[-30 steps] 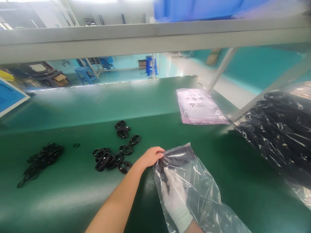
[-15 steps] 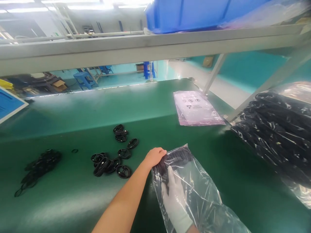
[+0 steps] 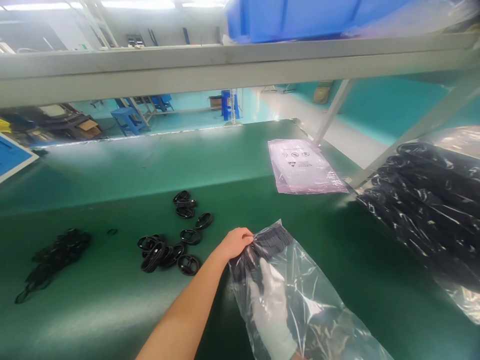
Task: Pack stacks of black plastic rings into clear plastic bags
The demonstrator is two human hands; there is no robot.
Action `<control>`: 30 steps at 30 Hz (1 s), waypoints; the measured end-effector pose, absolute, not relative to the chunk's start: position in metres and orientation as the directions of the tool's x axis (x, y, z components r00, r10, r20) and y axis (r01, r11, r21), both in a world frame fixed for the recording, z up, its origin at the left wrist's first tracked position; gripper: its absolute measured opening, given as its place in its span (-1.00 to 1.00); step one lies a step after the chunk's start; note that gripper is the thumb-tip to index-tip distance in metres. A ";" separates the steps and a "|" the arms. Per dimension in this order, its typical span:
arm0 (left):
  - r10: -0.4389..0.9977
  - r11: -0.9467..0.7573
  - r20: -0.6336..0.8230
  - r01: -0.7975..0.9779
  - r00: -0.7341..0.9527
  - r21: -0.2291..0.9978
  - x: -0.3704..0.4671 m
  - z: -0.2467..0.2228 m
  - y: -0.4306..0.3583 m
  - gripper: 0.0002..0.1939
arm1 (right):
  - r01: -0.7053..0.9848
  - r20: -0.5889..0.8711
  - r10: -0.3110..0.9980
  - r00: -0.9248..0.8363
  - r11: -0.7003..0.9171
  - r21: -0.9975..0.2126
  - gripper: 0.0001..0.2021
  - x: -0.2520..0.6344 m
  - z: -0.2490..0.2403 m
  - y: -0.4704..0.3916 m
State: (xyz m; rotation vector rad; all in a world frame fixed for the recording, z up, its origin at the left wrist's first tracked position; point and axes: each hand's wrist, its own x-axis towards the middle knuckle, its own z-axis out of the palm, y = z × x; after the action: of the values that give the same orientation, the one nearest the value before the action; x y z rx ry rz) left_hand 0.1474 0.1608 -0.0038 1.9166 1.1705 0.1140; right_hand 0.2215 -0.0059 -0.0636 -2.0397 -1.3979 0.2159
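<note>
My left hand [image 3: 235,243], bare, has its fingers closed over the far left corner of a clear plastic bag [image 3: 318,300]. Inside the bag, at its far end, black coiled cables [image 3: 272,240] are packed in a tight row. My right hand [image 3: 270,312], in a white glove, reaches into the bag, and I see it through the film. Its visible fingers are stretched out and apart against the near side of the cables. Glare on the plastic hides some of the fingers.
Loose coiled black cables [image 3: 165,254] lie left of my forearm, with a dark heap [image 3: 56,260] farther left. A pink printed bag [image 3: 305,167] lies at the back. Stacked black bagged goods [image 3: 423,200] stand right. A shelf beam [image 3: 195,75] crosses above, carrying a blue bin [image 3: 292,20].
The bag and both hands have shifted slightly left in the picture. The bag's film now covers more of my gloved right hand. The loose cables stay in place on the table.
</note>
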 end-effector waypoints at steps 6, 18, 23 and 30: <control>0.743 -0.195 -0.345 0.679 0.573 0.708 0.145 -0.002 0.160 -0.76 | 0.845 0.245 0.875 0.417 -0.274 -0.460 -0.53 0.227 -0.058 -0.011; 0.711 -0.145 -0.315 0.569 0.629 0.810 0.137 -0.013 0.160 -0.71 | 0.843 0.261 0.886 0.382 -0.219 -0.492 -0.44 0.228 -0.057 -0.004; 0.708 -0.125 -0.301 0.532 0.639 0.837 0.134 -0.014 0.160 -0.70 | 0.846 0.241 0.904 0.352 -0.197 -0.496 -0.39 0.226 -0.052 -0.004; 0.739 -0.121 -0.293 0.548 0.606 0.828 0.134 -0.012 0.159 -0.70 | 0.836 0.189 0.914 0.358 -0.224 -0.500 -0.41 0.223 -0.049 -0.001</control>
State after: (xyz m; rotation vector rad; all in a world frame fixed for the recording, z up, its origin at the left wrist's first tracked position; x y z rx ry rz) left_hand 0.1342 0.1591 -0.0117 1.7947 1.0475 0.2304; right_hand 0.2225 -0.0006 -0.0492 -2.1000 -1.5156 0.1955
